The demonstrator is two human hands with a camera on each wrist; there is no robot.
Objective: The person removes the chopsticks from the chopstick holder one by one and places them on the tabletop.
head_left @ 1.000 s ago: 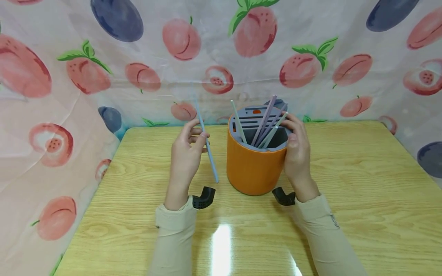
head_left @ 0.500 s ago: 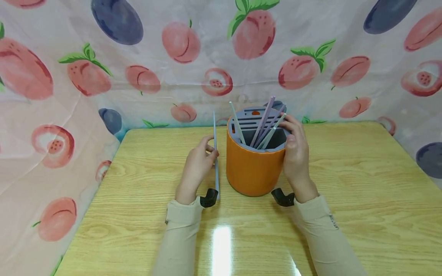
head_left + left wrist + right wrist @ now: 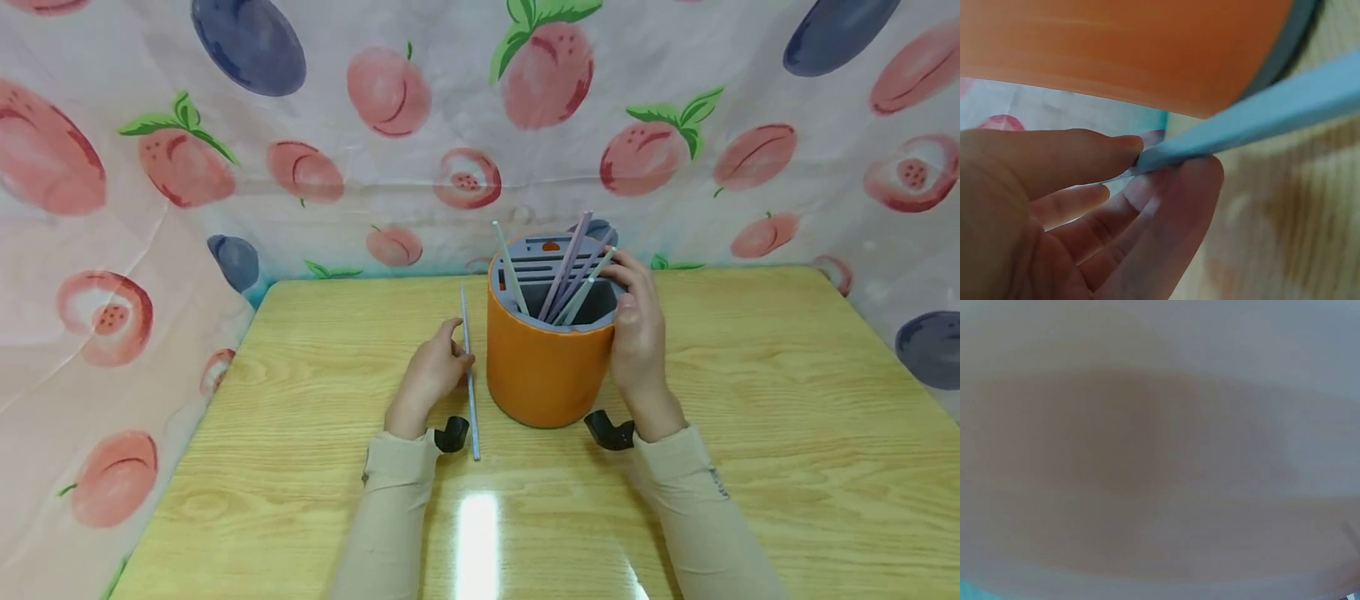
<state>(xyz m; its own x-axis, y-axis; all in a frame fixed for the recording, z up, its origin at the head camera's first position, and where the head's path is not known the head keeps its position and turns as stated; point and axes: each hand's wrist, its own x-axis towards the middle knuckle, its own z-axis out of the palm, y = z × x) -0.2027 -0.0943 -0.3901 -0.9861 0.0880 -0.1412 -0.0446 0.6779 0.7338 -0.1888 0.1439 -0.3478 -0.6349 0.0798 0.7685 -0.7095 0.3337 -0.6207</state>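
Pinched between thumb and fingertips of my left hand is a long, thin, light blue straw-like stick. It runs from back to front just left of the orange pen holder; in the left wrist view the stick crosses in front of the orange wall. Upright on the table, the holder has a grey slotted top and an open compartment with several purple sticks and pale green sticks leaning in it. My right hand grips the holder's right side, fingers by the rim. The right wrist view is blurred.
The holder stands on a wood-grain table. Behind and to the left hangs a fruit-patterned cloth. A black curved piece sits at the left cuff, and a similar black piece at the right cuff.
My left hand has come down and to the right with the blue stick, whose tilt is now closer to a straight back-to-front line. My right hand and the holder have stayed in place.
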